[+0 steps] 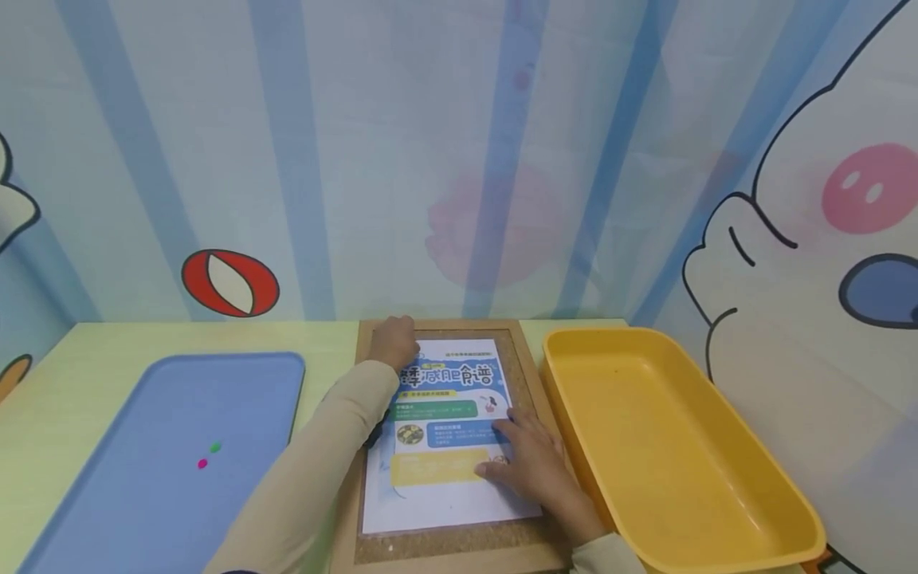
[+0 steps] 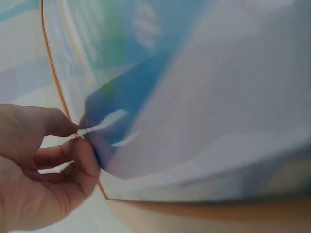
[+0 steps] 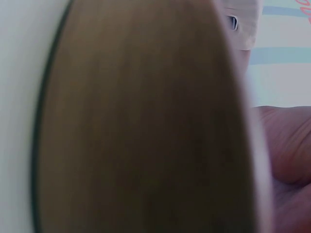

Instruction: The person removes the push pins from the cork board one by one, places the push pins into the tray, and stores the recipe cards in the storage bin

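Note:
A glossy printed sheet [image 1: 445,502] with blue, green and yellow blocks lies on a cork board [image 1: 423,544] with a wooden frame [image 1: 347,510]. At the sheet's upper left corner is my left hand [image 1: 393,343]. In the left wrist view that hand [image 2: 46,165] pinches the edge of the glossy sheet [image 2: 218,97] between thumb and finger; whether a small pin is also there cannot be told. My right hand [image 1: 538,462] rests on the sheet's lower right side, fingers spread. The blurred frame [image 3: 146,121] covers most of the right wrist view and hides those fingers.
Left of the board lies a blue tray [image 1: 165,399] with a small green piece [image 1: 216,447] and a pink piece [image 1: 202,463] on it. A deep yellow tray [image 1: 660,430] stands close on the right. Behind the table hangs a printed curtain [image 1: 394,159].

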`<state>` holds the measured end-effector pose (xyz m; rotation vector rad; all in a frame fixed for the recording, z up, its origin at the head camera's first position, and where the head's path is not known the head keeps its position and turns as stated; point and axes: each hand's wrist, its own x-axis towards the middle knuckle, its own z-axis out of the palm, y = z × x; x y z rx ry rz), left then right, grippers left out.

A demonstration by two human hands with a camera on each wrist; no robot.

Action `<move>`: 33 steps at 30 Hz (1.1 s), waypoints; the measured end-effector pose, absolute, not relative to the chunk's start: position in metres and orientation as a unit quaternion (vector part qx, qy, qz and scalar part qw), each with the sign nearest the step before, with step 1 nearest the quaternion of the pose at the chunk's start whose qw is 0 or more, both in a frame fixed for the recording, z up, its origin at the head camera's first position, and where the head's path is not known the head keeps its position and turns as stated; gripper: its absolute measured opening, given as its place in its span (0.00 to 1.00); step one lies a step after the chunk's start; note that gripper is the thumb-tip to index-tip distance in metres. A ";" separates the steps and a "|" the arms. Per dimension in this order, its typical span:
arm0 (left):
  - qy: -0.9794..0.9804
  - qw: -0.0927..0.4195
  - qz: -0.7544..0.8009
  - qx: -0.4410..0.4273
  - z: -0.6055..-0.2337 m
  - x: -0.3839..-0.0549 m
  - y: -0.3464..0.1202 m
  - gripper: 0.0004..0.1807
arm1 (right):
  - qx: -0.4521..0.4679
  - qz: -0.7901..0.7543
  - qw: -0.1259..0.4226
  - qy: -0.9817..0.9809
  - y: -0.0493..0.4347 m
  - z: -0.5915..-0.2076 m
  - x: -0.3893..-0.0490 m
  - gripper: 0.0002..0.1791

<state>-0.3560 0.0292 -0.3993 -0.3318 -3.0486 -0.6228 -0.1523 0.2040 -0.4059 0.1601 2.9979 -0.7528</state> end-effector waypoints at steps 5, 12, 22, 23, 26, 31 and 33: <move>-0.978 -0.016 -0.184 -0.093 -0.394 -0.354 0.032 0.08 | 0.048 -0.239 0.022 0.970 0.204 -0.404 -0.153 0.37; -0.971 -0.038 -0.226 -0.069 -0.389 -0.351 0.030 0.10 | 0.047 -0.235 0.021 0.971 0.204 -0.405 -0.153 0.37; -0.975 -0.042 -0.203 -0.078 -0.391 -0.359 0.034 0.10 | 0.042 -0.231 0.018 0.972 0.207 -0.407 -0.153 0.37; -0.974 -0.042 -0.207 -0.076 -0.391 -0.359 0.034 0.10 | 0.042 -0.232 0.018 0.972 0.207 -0.407 -0.153 0.37; -0.973 -0.032 -0.218 -0.070 -0.393 -0.359 0.032 0.11 | 0.043 -0.233 0.020 0.971 0.205 -0.407 -0.153 0.37; -0.969 -0.016 -0.237 -0.063 -0.395 -0.357 0.031 0.11 | 0.045 -0.233 0.023 0.971 0.205 -0.407 -0.153 0.37; -0.968 -0.012 -0.241 -0.066 -0.394 -0.357 0.031 0.11 | 0.046 -0.233 0.024 0.971 0.205 -0.406 -0.153 0.37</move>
